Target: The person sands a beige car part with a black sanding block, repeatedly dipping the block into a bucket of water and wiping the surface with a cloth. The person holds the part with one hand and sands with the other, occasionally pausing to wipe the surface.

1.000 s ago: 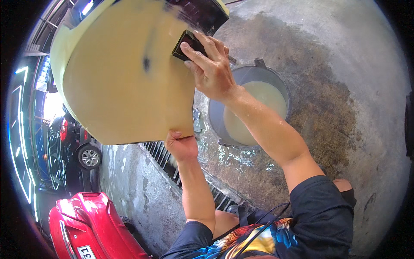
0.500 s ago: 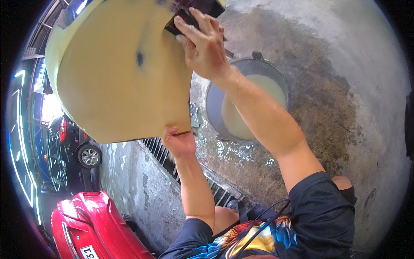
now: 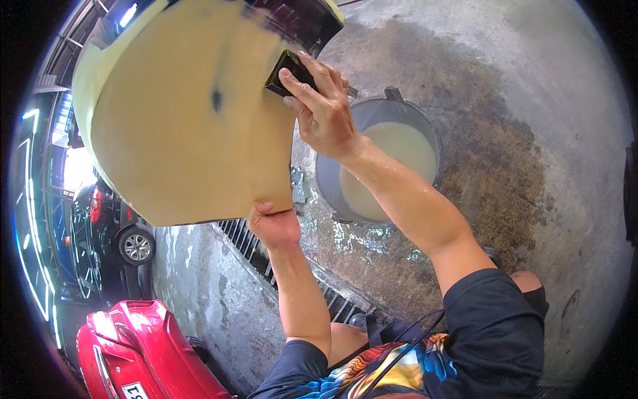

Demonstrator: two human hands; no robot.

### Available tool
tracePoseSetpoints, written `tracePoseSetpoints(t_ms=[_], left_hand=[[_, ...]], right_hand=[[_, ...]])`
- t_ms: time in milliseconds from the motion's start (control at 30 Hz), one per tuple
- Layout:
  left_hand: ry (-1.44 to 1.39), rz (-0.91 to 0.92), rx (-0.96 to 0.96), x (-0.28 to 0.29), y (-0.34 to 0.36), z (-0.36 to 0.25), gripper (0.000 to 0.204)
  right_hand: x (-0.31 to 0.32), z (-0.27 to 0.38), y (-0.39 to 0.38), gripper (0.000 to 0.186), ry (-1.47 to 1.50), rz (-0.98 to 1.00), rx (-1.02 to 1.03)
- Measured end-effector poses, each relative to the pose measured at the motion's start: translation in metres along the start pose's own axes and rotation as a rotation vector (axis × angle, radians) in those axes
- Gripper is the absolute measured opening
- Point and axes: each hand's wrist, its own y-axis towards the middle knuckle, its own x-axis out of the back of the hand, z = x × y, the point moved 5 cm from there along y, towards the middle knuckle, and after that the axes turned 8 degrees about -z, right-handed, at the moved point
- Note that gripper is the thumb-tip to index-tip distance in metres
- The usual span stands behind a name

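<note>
A large curved car body panel (image 3: 173, 146), coated in matte yellow-beige with a dark spot and a black patch at its top right, fills the upper left. My left hand (image 3: 274, 226) grips its lower right corner, thumb on the coated face and fingers hidden behind. In my right hand (image 3: 325, 110) is a black sanding block (image 3: 290, 74), pressed against the panel near its right edge. The fingers are wrapped over the block's right side. Whether a sheet of sandpaper lies under the block cannot be seen.
Beyond my right forearm a grey bucket (image 3: 325, 174) of cloudy liquid stands on the wet concrete floor (image 3: 492, 153). A metal drain grate (image 3: 247, 243) runs below the panel. To the left are a red car (image 3: 149, 346) and a dark car (image 3: 100, 233).
My right hand has slid the sanding block down the panel, a little toward me and rightward. The left hand keeps its grip on the corner, and the panel has shifted slightly down in view.
</note>
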Motion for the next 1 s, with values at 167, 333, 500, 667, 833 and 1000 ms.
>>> tracePoseSetpoints(t_ms=[167, 333, 500, 667, 833, 1000], left_hand=[[0.004, -0.039, -0.007, 0.001, 0.001, 0.0, 0.057], [0.0, 0.009, -0.008, -0.003, -0.001, -0.001, 0.056], [0.012, -0.031, 0.0, 0.0, -0.001, -0.001, 0.056], [0.007, 0.015, -0.015, 0.005, 0.006, 0.001, 0.053], [0.17, -0.026, -0.143, 0.01, -0.003, -0.008, 0.043], [0.372, -0.445, -0.953, -0.004, -0.066, -0.112, 0.049]], right_hand=[[0.0, -0.003, -0.002, 0.043, -0.071, -0.003, -0.084], [0.002, -0.003, 0.0, 0.045, -0.006, -0.002, -0.054], [0.005, -0.007, -0.006, 0.045, -0.048, -0.006, -0.109], [0.006, 0.003, -0.007, 0.046, -0.005, -0.071, 0.049], [0.027, -0.026, 0.015, 0.045, -0.089, -0.122, -0.113], [0.076, -0.059, 0.022, 0.04, -0.225, -0.288, -0.284]])
